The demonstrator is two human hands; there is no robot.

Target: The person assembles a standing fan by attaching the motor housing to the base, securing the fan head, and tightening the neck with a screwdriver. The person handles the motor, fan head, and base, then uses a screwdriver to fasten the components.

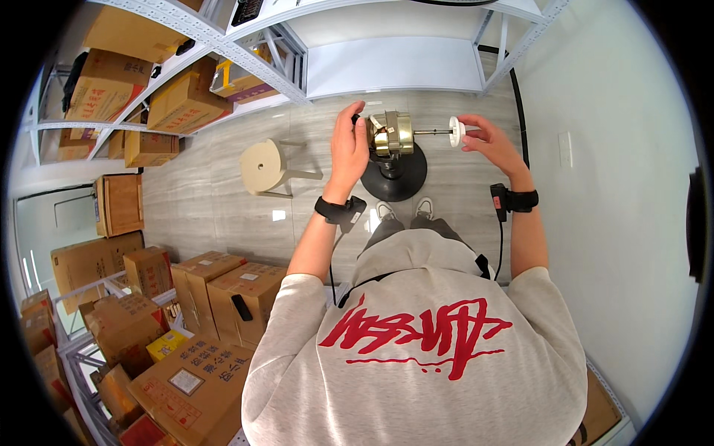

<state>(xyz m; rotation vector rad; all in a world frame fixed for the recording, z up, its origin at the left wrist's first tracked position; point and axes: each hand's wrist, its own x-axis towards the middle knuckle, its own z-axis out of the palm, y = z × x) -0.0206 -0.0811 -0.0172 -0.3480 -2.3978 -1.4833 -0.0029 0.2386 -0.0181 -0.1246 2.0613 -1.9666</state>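
Observation:
A fan motor [399, 132] with a brass-coloured housing sits on top of a black stand with a round base [394, 182]. Its thin metal shaft [433, 132] sticks out to the right. My left hand [349, 149] cups the motor's left end, its fingers fairly straight and partly hiding that end. At the far tip of the shaft is a white round plastic nut [456, 132]. Thumb and fingers of my right hand [491, 143] pinch this nut from the right side. Whether the nut is threaded on the shaft cannot be made out.
Left of the stand is a beige plastic stool [264, 167]. White metal shelving [394, 67] runs along the far side, with cardboard boxes [186, 97] at the left. More cartons [193, 386] are stacked near left. A white wall [602, 186] bounds the right.

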